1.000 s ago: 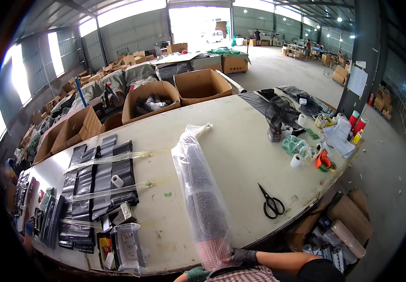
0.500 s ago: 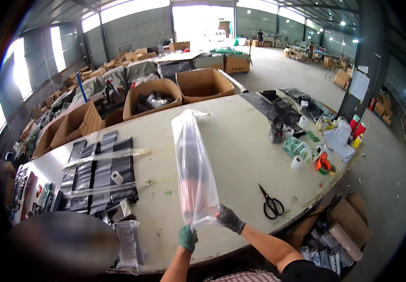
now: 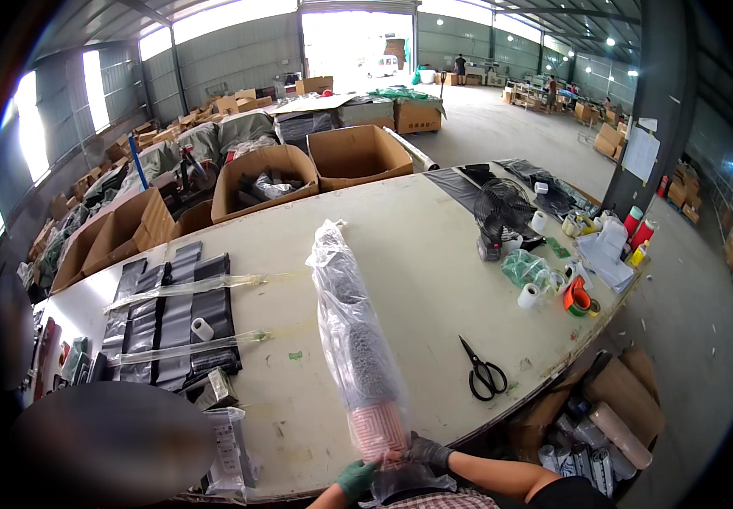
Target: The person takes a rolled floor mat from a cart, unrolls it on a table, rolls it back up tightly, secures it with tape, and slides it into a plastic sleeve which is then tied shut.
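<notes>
Since half a second ago the bag point(image 3: 354, 327) has been lowered from upright onto the table point(image 3: 417, 246), and both gloved hands have been drawn back to the near edge; the bag is now seen lying lengthwise, its loose mouth pointing away from the person, with a roll point(image 3: 365, 356) inside it, grey along most of its length and pink-gridded at the near end; the near end of the bag is gripped by the left hand point(image 3: 355, 478), in a green glove, with fingers closed on the plastic from the left; the same end is clasped by the right hand point(image 3: 426, 451), in a dark glove, with fingers curled over it from the right; just right of the bag, black scissors point(image 3: 483, 373) are laid flat, apart from it; left of the bag, dark flat sheets point(image 3: 171, 314) are spread in rows, crossed by clear strips, and a small white roll point(image 3: 202, 328) is rested on them; farther right of the bag, a white tape roll point(image 3: 528, 295) and an orange ring point(image 3: 577, 297) are set near the table's edge; beyond these a small black fan point(image 3: 499, 212) is stood upright; past the bag's far end, two open cardboard boxes point(image 3: 358, 157) are placed at the far side of the table.
</notes>
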Available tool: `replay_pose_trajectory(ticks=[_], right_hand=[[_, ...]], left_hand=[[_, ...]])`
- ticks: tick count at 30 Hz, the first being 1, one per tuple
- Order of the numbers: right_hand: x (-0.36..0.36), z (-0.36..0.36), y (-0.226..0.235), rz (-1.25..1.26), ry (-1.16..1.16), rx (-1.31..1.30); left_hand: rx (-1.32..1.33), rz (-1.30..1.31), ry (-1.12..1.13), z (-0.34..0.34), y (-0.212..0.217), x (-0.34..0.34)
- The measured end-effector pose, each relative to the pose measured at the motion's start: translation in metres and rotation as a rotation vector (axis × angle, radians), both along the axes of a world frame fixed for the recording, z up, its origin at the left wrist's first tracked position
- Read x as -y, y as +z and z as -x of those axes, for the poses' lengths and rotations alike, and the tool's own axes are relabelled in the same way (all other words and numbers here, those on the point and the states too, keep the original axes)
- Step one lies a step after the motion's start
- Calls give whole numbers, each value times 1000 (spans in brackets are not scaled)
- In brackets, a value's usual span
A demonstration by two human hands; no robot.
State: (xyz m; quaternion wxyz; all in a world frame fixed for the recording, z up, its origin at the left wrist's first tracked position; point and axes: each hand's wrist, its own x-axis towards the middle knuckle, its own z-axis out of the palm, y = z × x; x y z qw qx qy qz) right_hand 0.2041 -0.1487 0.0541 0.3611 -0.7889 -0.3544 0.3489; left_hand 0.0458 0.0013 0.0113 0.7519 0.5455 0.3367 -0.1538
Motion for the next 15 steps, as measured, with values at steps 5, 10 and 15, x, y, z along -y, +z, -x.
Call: replay_pose_trajectory(ticks=[5, 10, 15], right_hand=[[13, 19, -53, -90, -28, -717], [-15, 17, -79, -358, 9, -871], [-115, -84, -33, -377, -310, -5]], left_hand=[[11, 598, 332, 18, -49, 30], [416, 135, -66, -13, -70, -5], [217, -338, 312, -138, 30, -71]])
